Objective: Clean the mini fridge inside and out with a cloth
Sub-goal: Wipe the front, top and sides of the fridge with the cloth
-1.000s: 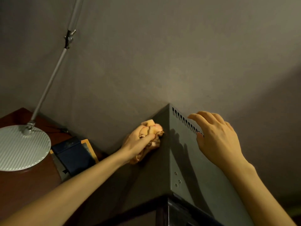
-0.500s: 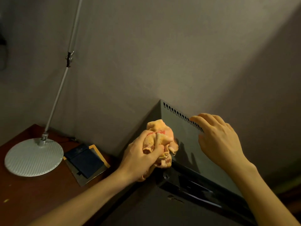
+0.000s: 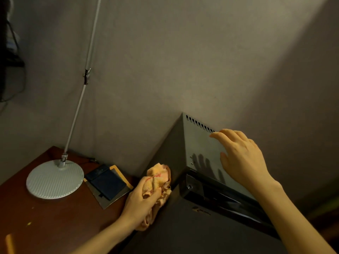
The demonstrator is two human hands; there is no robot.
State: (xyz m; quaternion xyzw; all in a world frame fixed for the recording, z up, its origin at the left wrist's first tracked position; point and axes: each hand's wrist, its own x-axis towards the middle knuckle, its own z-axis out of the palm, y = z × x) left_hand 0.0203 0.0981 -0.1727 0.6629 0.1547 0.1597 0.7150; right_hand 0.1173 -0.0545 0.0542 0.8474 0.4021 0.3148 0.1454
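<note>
1. Orange cloth is bunched in the left hand, whose fingers curl round it. It is pressed to the left side wall of the mini fridge, just below the top front corner.
2. Nearest risk: the wad looks loose, with folds hanging under the palm. A hard stroke could pull a fold free, so the knuckles rub the metal instead of the fabric.
3. Next risk: the left hand's sideways push is probably braced only by the right hand. If that lifts, the fridge may shift.
4. Further out: the left forearm crosses the brown surface, close to a dark wallet, with a lamp base beyond it. A wide backswing could knock either.
5. Pose: the left wrist is bent inward, with the thumb over the wad. The right hand is open and palm down over the grey top, its fingers spread and fingertips near the vent slots at the rear edge. Its shadow falls on the panel, and I cannot tell whether the palm touches.
</note>
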